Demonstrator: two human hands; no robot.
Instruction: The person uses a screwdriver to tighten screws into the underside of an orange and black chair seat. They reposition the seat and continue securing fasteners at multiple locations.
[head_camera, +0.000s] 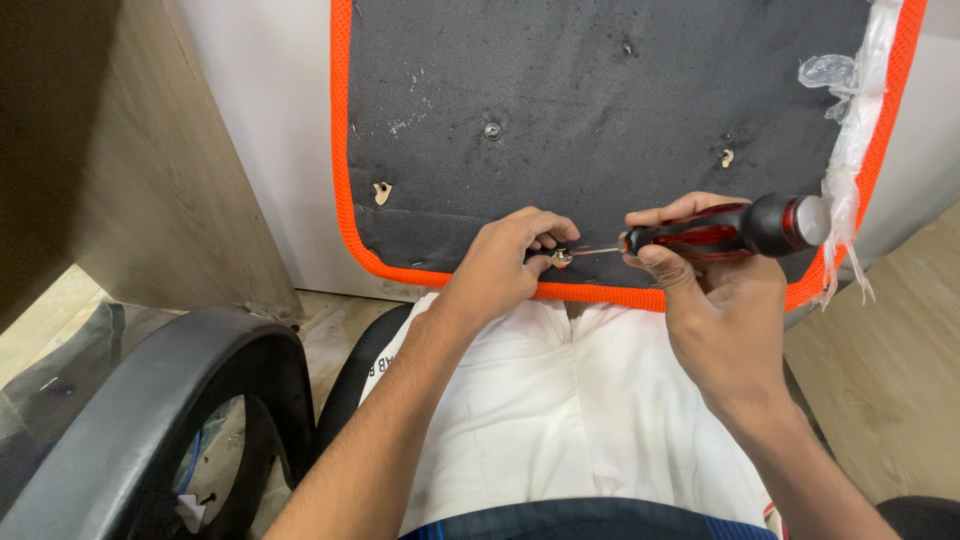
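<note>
Left hand (505, 262): fingers pinch one screw (563, 257).
Right hand (715, 300): fingers clamp one red-black screwdriver (735, 228), at 3 o'clock of screw.
Seat base (600, 110): two torn holes.

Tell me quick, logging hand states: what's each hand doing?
Left hand: closed, pinching a small screw.
Right hand: closed around a screwdriver.

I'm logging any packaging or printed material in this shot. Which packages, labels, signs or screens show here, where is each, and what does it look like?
Clear plastic wrap: crumpled, torn strip hanging down the right edge of the seat panel, translucent white.
Printed label: white letters on a black curved part by the left forearm, mostly hidden.
No signs or screens in view.
Left hand pinches a small screw; right hand holds a red-and-black screwdriver.
</note>
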